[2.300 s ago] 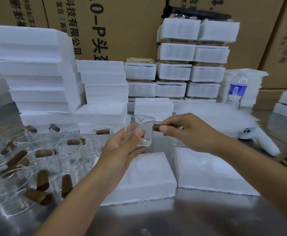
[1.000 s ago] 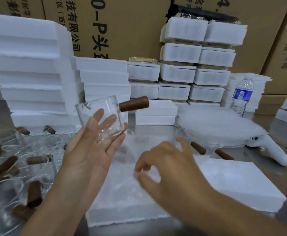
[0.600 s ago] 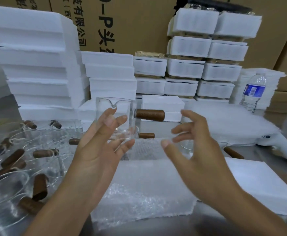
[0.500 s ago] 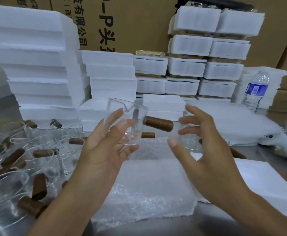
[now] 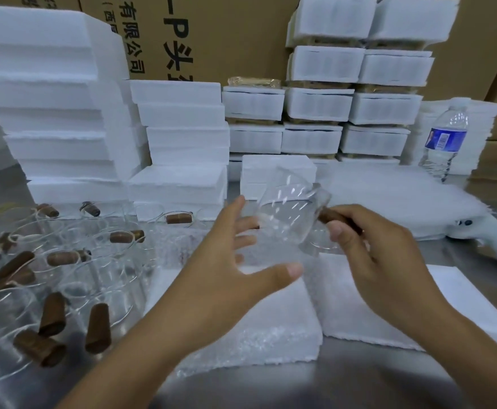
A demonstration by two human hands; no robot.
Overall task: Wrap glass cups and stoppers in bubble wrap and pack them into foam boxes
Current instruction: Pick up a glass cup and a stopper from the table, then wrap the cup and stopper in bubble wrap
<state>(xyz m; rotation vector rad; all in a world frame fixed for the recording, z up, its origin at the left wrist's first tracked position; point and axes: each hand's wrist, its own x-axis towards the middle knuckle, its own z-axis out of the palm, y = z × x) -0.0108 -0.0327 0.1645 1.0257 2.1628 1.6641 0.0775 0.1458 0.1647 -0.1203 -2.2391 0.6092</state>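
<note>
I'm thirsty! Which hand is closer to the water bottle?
Right. The right hand, gripping the glass cup by its wooden handle, sits below-left of the water bottle; the left hand is farther left, open.

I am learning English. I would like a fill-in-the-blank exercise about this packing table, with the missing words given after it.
1. The right hand holds up a clear cup made of ____.
2. The left hand is open, with fingers spread, and grips ____.
3. The label on the water bottle is ____.
4. The loose cups with brown wooden pieces lie on the person's ____ side.

Missing words: glass; nothing; blue; left.
</note>
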